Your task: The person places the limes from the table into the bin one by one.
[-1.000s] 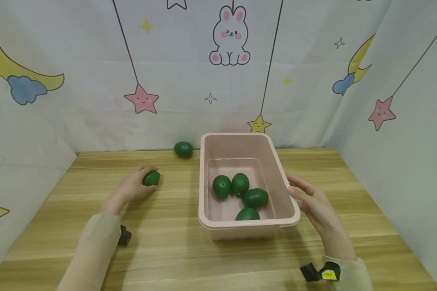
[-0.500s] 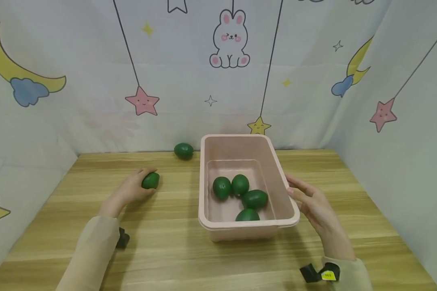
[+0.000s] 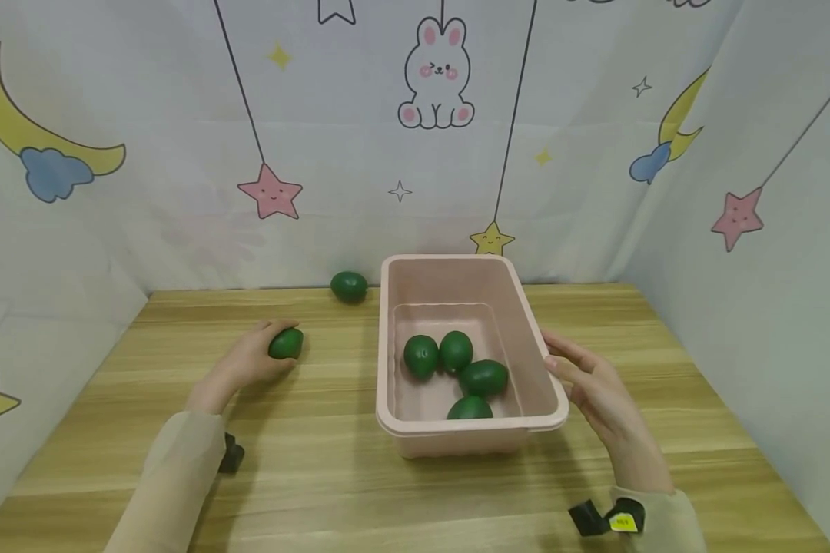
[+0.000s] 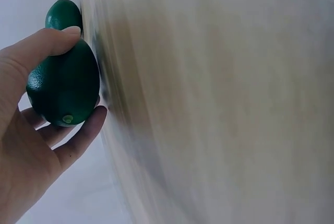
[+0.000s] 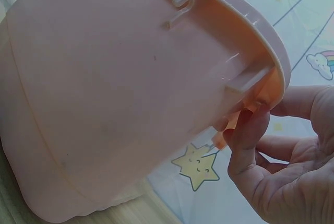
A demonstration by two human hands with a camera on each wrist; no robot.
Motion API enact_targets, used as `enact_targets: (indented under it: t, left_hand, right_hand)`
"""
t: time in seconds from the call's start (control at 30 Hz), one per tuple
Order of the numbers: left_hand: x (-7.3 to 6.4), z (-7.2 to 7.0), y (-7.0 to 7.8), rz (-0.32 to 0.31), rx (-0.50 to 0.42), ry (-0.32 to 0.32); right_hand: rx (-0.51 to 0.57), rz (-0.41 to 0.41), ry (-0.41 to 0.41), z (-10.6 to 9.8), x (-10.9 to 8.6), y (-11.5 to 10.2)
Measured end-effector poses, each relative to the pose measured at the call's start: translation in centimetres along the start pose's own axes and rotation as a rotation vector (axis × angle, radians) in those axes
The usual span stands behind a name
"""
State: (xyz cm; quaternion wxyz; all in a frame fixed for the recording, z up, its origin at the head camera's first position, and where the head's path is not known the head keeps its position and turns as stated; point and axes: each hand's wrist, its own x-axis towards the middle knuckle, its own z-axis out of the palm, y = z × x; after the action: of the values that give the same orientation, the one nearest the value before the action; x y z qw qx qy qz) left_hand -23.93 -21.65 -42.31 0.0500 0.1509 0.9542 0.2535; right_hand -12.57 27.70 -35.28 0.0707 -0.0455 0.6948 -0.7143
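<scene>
Head view: the bin partly hides one green fruit.

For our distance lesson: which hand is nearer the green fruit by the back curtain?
Left. The left hand is left and in front of the back fruit; the right hand is across the pink bin from it.

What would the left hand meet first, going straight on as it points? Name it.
Probably the loose green fruit by the curtain, though depth is unclear and the pink tub lies close to that line.
</scene>
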Motion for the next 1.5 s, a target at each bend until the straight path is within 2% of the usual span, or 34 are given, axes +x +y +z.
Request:
enact_targets:
  t: [0.37, 0.73, 1.1, 1.33, 1.5]
  left_hand:
    - [-0.4, -0.1, 0.7, 0.0, 0.002, 0.004]
    - [-0.5, -0.6, 1.8, 0.018, 0.044, 0.001]
    - [-0.8, -1.1, 4.2, 0.048, 0.048, 0.021]
    - [-0.7, -1.2, 5.8, 0.109, 0.034, 0.042]
    - [-0.7, -1.3, 6.8, 0.13, 0.033, 0.047]
  right_hand:
    - [0.01, -0.008, -0.001, 0.0, 0.1, 0.1]
    - [0.0, 0.003, 0.004, -0.1, 0.0, 0.1]
    - [-0.013, 0.002, 0.008, 0.0, 0.0, 0.0]
    - [-0.024, 0.015, 0.014, -0.1, 0.0, -0.1]
    - [-0.022, 0.015, 0.013, 0.0, 0.0, -0.2]
